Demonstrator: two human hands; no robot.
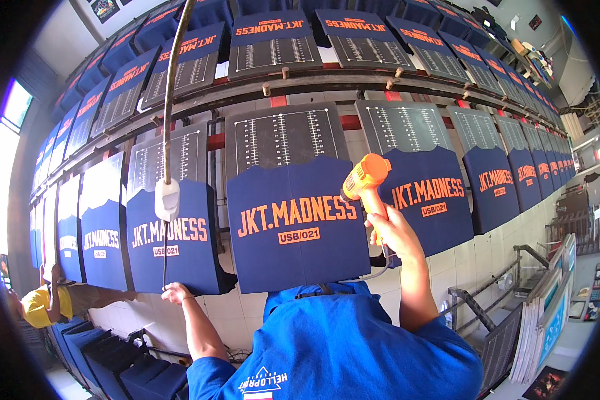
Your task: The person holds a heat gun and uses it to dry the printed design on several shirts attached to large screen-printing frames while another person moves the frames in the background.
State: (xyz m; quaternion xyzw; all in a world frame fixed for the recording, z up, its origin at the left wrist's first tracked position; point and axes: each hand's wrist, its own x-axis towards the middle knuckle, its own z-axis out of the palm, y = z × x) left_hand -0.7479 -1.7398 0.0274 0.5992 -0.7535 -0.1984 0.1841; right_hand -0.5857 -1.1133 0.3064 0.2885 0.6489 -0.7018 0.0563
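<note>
My right hand [392, 233] grips the handle of an orange heat gun [365, 175]. Its nozzle points at the orange print on the navy shirt [299, 227] stretched over a board straight in front of me. A grey cord runs down from the gun past my wrist. My left hand [174, 292] holds the lower edge of the neighbouring navy shirt [180, 257] on the board to the left, fingers curled on the hem.
Long rows of boards with navy printed shirts [433, 193] run left and right, with a second row above. A white socket block [167, 199] hangs on a cable. A person in a yellow cap [37, 307] stands lower left. Framed screens [547, 313] lean at right. Folded navy shirts [133, 373] lie below.
</note>
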